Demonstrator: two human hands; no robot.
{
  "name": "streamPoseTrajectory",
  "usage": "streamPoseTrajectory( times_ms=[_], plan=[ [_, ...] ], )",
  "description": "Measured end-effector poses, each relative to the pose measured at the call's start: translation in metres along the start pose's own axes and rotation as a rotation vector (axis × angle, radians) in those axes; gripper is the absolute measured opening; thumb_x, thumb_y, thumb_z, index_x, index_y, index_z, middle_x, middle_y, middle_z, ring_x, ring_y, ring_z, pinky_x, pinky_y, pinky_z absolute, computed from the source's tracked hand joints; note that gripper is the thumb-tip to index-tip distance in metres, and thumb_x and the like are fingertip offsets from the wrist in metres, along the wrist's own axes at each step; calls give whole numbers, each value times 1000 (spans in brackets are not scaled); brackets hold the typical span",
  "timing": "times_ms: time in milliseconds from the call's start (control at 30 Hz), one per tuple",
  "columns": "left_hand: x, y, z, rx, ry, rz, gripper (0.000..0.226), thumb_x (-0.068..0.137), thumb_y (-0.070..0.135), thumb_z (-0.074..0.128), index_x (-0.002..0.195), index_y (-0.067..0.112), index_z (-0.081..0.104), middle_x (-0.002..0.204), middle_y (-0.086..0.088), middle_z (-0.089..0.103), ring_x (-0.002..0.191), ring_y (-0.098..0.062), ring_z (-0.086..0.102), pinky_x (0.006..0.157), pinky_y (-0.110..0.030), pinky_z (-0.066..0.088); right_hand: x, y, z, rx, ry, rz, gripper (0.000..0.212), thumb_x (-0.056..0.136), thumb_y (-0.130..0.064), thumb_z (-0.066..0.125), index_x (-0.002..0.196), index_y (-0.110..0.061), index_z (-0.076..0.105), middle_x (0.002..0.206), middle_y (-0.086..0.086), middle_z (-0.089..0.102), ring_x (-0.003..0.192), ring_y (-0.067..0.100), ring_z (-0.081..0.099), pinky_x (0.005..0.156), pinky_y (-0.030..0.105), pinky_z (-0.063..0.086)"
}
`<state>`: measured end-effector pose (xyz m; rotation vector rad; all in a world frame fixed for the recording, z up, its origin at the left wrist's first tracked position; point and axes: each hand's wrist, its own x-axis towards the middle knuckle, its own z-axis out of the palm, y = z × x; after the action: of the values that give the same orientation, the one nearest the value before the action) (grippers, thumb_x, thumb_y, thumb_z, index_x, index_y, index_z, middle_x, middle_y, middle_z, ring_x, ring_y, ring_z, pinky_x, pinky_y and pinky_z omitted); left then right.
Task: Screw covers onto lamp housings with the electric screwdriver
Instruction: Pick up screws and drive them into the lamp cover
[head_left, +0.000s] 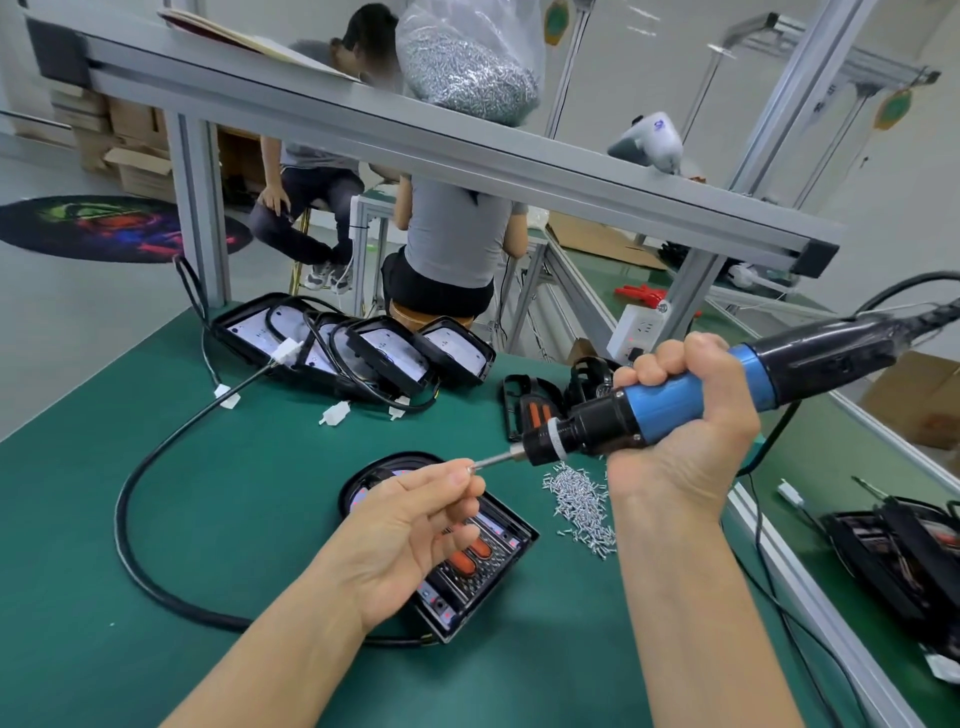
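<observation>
Two bare hands meet above a green work mat (218, 499). The right hand (691, 410) has its fingers wrapped tight round the blue grip of an electric screwdriver (675, 400), held almost level in the air with its bit (491, 461) pointing left and its black cable trailing off to the right. The left hand (410, 525) pinches a small screw (470, 467) between thumb and forefinger, right at the tip of the bit; the other fingers hang loosely curled. Directly beneath the left hand, flat on the mat, lies a black lamp housing (467, 571) with its cover on, two orange oblong parts showing through a grille; the hand hides part of it and neither hand touches it. A loose pile of silver screws (582, 504) sits just right of the housing, under the screwdriver. A thick black cable (135, 525) loops round the housing's left side. Further back, a row of lamp housings (358, 351) leans together with white connectors lying near them. A clear bag of screws (467, 67) rests on the aluminium shelf rail overhead.
</observation>
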<state>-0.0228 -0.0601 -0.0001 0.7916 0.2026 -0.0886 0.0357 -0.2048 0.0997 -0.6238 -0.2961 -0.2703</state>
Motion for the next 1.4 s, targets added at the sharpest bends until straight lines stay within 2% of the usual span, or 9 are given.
streamPoseTrajectory(
  times_ms=[433, 633, 867, 1000, 1067, 1133, 1200, 1300, 1400],
  plan=[
    [0, -8, 1, -60, -11, 14, 11, 72, 12, 67, 75, 8, 76, 74, -5, 68, 59, -11, 62, 49, -22, 55, -4, -1, -1, 7, -3, 5, 16, 68, -7, 58, 75, -16, 47, 55, -4, 48, 45, 9, 47, 50, 20, 44],
    [2, -12, 0, 176, 86, 322, 12, 65, 10, 69, 72, 8, 77, 71, -11, 70, 61, -13, 64, 56, -22, 54, -7, 4, -3, -4, 11, -30, 17, 68, -5, 57, 75, -17, 47, 55, -4, 48, 46, 9, 46, 50, 22, 44],
    [6, -16, 0, 149, 105, 355, 15, 64, 10, 70, 77, 6, 75, 74, -12, 71, 63, -14, 65, 58, -21, 55, -6, 9, -7, 23, 47, -46, 18, 68, -4, 57, 76, -17, 47, 56, -4, 48, 47, 10, 46, 51, 22, 44],
    [6, 3, -17, 351, 100, 386, 39, 58, 27, 77, 97, 21, 75, 100, 3, 73, 83, -3, 65, 70, -15, 51, -3, 13, -11, 10, 71, -44, 20, 67, -3, 57, 78, -17, 46, 56, -4, 48, 47, 10, 46, 53, 22, 44],
    [13, 18, -35, 462, 266, 434, 41, 71, 24, 74, 111, 26, 67, 112, 8, 68, 91, 3, 63, 77, -12, 44, -1, 16, -14, -15, 75, -48, 22, 67, -3, 57, 79, -16, 45, 56, -3, 47, 47, 11, 46, 53, 22, 45],
    [23, 30, -54, 668, 482, 390, 40, 86, 26, 67, 124, 20, 59, 125, 1, 61, 104, -5, 57, 89, -18, 38, 0, 21, -16, -46, 78, -51, 23, 67, -1, 57, 81, -16, 46, 56, -3, 47, 47, 12, 46, 54, 23, 46],
    [33, 29, -65, 949, 550, 214, 58, 85, 51, 62, 130, 15, 54, 135, -3, 53, 120, -16, 48, 102, -30, 33, 1, 28, -19, -74, 83, -52, 23, 67, 0, 57, 81, -15, 47, 55, -3, 47, 46, 13, 47, 54, 24, 46],
    [41, 24, -63, 1441, 489, -50, 67, 65, 79, 58, 106, 26, 63, 123, -1, 56, 126, -25, 39, 100, -38, 30, 2, 42, -20, -113, 80, -47, 23, 67, 2, 58, 80, -15, 49, 55, -1, 48, 45, 14, 47, 52, 24, 46],
    [45, 28, -58, 1428, 492, -94, 57, 52, 75, 70, 76, 26, 55, 105, -3, 53, 118, -27, 41, 94, -35, 32, 2, 57, -17, -166, 58, -44, 24, 68, 2, 58, 81, -15, 48, 52, -2, 49, 44, 13, 49, 52, 23, 46]
  ],
)
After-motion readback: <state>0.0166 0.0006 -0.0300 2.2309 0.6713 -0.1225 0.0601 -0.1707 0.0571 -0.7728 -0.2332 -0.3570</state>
